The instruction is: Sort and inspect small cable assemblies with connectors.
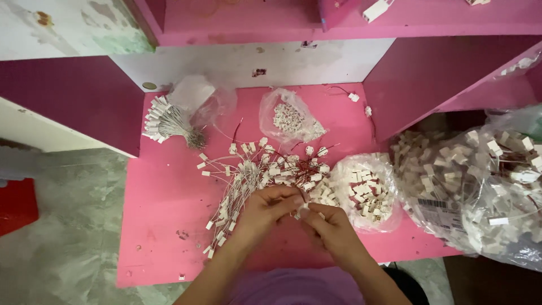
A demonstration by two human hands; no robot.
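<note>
From the head view, my left hand and right hand meet over the pink table, fingers pinched together on a small white connector at the near edge of the loose wire pile. An open bag of connectors lies just right.

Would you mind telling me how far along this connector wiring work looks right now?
Done: a tied bundle lies at the back left. In hand: the left hand and right hand pinch one small white connector. Left: a loose wired pile and bags of connectors on the pink table.
</note>
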